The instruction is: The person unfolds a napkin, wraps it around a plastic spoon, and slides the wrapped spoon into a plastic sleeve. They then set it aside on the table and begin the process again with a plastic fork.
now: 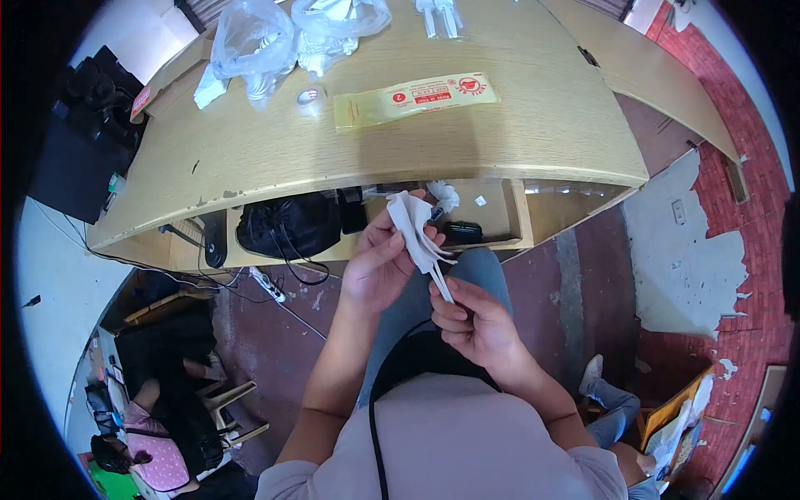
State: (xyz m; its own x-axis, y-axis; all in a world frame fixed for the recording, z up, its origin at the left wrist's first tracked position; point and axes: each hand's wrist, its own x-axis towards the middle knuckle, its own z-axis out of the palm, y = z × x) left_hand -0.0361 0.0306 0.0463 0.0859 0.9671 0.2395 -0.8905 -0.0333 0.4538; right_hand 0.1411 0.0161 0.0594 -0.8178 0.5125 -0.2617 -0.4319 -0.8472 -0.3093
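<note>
My left hand [381,265] is closed around a folded white paper napkin [409,221], held upright above my lap at the desk's front edge. Out of the napkin's lower end come thin white plastic cutlery handles [442,285]; their heads are hidden in the paper. The fingers of my right hand [477,323] pinch the ends of these handles. On the desk ahead lie a yellow plastic sleeve with red print [417,100] and a roll of clear tape [311,102].
Clear plastic bags [254,46] with white contents stand at the back of the desk [533,125]; wrapped white cutlery [439,18] lies right of them. An open drawer below holds a black drawstring bag [289,225] and a black case [462,232]. Other people sit at both sides behind.
</note>
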